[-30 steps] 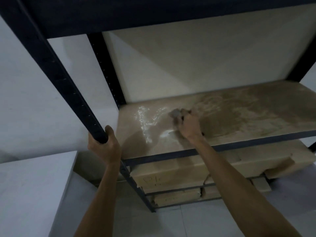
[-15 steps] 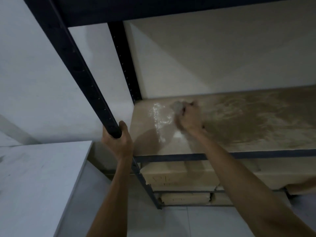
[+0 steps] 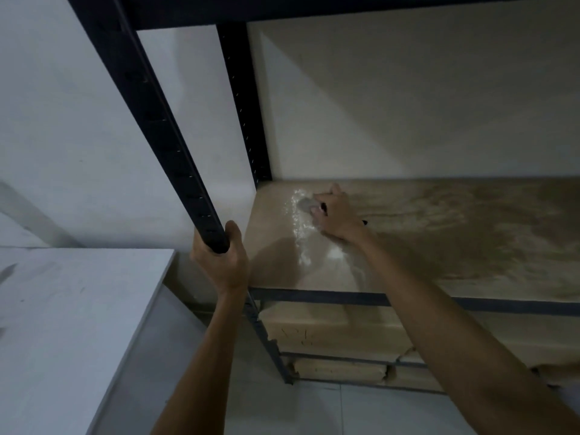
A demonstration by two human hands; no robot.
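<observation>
Head view: left grip (image 3: 219, 262) wraps tight round the rack's black front post (image 3: 157, 120), likely bracing for the reach. Right grip (image 3: 335, 215) bears down, fingers curled over a grey cloth (image 3: 306, 204) under its fingertips. A wet streak (image 3: 301, 243) runs beside it on the shelf board (image 3: 455, 246), so I judge this scrubbing.

The left hand (image 3: 224, 262) and right hand (image 3: 337, 218) are bare. The left forearm (image 3: 201, 356) and right forearm (image 3: 455, 324) are also bare down to the picture's lower edge. Two small black marks (image 3: 323, 208) show on the right hand; what they are cannot be told.
</observation>
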